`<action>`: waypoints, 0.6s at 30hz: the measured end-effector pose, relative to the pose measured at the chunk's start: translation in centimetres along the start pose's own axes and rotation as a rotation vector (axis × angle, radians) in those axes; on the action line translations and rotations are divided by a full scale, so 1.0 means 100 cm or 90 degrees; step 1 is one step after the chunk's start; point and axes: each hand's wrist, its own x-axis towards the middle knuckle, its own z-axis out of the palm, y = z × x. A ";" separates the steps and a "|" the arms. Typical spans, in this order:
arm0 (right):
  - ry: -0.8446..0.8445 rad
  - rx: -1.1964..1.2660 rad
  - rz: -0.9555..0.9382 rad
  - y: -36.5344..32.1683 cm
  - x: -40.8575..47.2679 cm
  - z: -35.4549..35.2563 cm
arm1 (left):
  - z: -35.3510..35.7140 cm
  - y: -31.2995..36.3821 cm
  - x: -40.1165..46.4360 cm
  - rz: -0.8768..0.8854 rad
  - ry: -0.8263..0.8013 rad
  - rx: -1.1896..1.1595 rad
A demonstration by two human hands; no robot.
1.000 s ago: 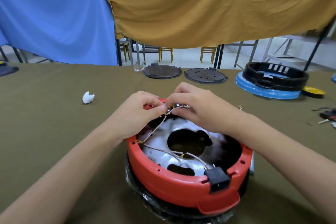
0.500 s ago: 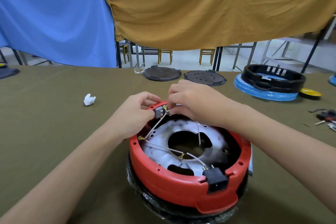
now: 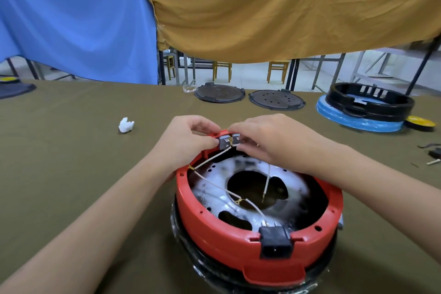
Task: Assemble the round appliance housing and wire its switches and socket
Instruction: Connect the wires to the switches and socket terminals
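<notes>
A round red housing (image 3: 214,231) sits upside down in front of me, with a shiny metal plate (image 3: 214,198) inside. A black socket (image 3: 275,242) is set in its near rim. White wires (image 3: 210,162) run from the socket and the left rim to two small grey switches (image 3: 230,141) at the far rim. My left hand (image 3: 188,141) pinches the left switch. My right hand (image 3: 269,138) pinches the right switch. One loose wire (image 3: 266,181) hangs over the plate's centre hole.
Two dark round lids (image 3: 219,92) (image 3: 276,100) lie at the far edge of the olive table (image 3: 71,150). A black ring housing (image 3: 370,100) on a blue base stands far right, with a yellow disc (image 3: 421,122) beside it. A white crumpled scrap (image 3: 126,124) lies to the left.
Both hands stayed at the far rim. The switches have come out from under my fingers and now show side by side, and a loose wire hangs over the centre hole.
</notes>
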 end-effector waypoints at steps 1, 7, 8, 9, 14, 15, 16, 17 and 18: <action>-0.008 0.002 -0.004 -0.001 -0.001 0.001 | 0.000 0.000 0.000 0.005 0.005 0.010; -0.034 0.034 -0.017 -0.003 -0.005 0.004 | 0.000 -0.002 0.003 0.013 0.007 0.030; -0.041 0.035 -0.019 -0.003 -0.005 0.004 | 0.000 -0.002 0.003 0.015 0.007 0.037; -0.051 0.035 -0.020 -0.004 -0.005 0.005 | 0.000 -0.002 0.003 0.018 0.006 0.044; -0.107 0.012 -0.015 -0.005 -0.002 0.009 | -0.002 -0.002 0.004 0.050 0.001 0.092; -0.111 0.012 -0.012 -0.005 -0.002 0.008 | -0.002 -0.002 0.004 0.052 0.000 0.097; -0.112 0.006 -0.008 -0.004 -0.001 0.007 | -0.002 -0.002 0.004 0.052 -0.001 0.101; -0.111 -0.006 -0.004 -0.004 0.000 0.007 | -0.002 -0.002 0.004 0.053 -0.003 0.107; -0.111 -0.021 -0.001 -0.004 0.000 0.007 | -0.002 -0.001 0.003 0.051 -0.005 0.113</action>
